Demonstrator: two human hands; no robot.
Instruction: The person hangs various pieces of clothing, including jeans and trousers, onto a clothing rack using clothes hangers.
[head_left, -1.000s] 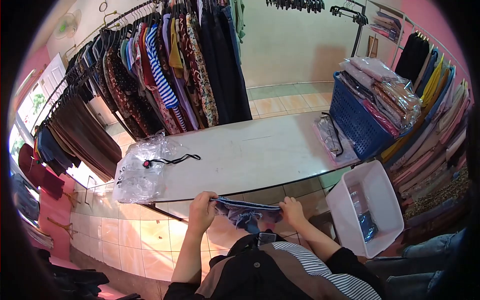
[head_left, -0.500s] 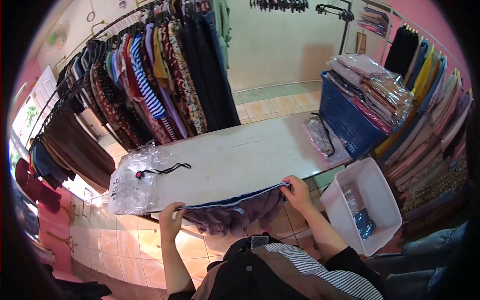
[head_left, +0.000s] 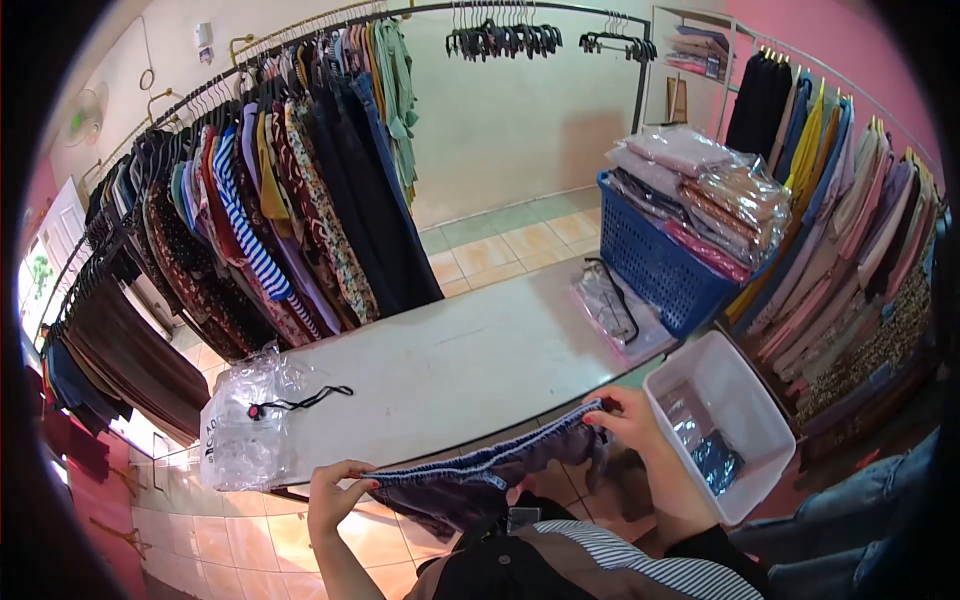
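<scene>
A person's left hand (head_left: 338, 497) pinches one end of a dark blue garment (head_left: 478, 480), thumb and fingers closed on its waistband; the right hand (head_left: 628, 418) pinches the other end the same way, so the waistband is stretched taut between the two hands and slopes upward toward the right hand; the rest of the cloth hangs in loose folds below, in front of the person's body and just at the near edge of a long white tabletop (head_left: 450, 365). Beyond the left hand, on the tabletop, lie crumpled clear plastic bags (head_left: 240, 430) with a black cord (head_left: 305, 400) across them; just beside the right hand, on its outer side, stands a white bin (head_left: 725, 370); farther beyond the right hand sits a blue basket (head_left: 650, 265) piled with bagged clothes; a rack of hanging clothes (head_left: 270, 210) runs behind the tabletop.
</scene>
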